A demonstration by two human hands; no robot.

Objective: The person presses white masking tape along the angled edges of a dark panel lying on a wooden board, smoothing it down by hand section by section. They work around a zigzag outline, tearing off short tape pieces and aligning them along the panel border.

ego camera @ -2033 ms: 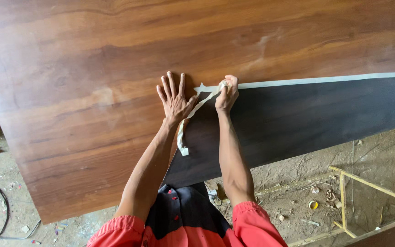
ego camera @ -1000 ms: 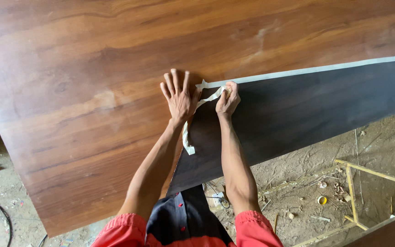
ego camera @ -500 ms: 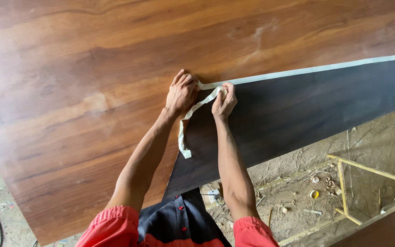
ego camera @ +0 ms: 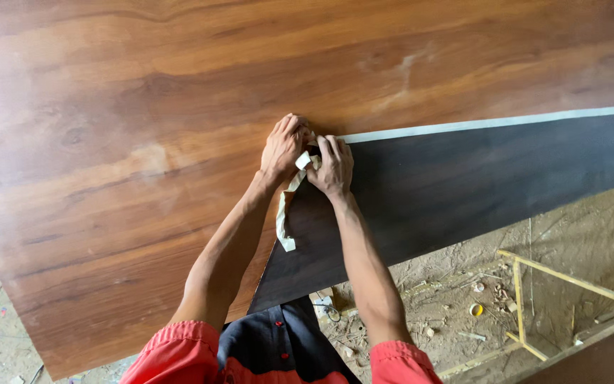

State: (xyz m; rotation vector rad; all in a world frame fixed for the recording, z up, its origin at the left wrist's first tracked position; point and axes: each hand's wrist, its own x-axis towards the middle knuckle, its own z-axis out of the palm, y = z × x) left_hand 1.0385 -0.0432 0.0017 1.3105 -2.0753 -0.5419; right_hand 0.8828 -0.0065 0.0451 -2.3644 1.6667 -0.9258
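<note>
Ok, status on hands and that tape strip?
Left hand and right hand both pinching tape strip at dark panel seam. Loose tail hangs down. Nothing in the way.

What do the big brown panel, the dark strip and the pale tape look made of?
Brown panel: likely wood-grain laminate or veneer, with flowing grain and a soft sheen.
Dark strip: looks like dark, matte laminate sheet with faint grain; thin and flat.
Pale tape: probably paper masking tape; it curls and hangs limp between the left hand and right hand.

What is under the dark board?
The dark board lies on the big brown wooden panel. Pale tape lines its top edge. Whatever sits beneath both is hidden.
</note>
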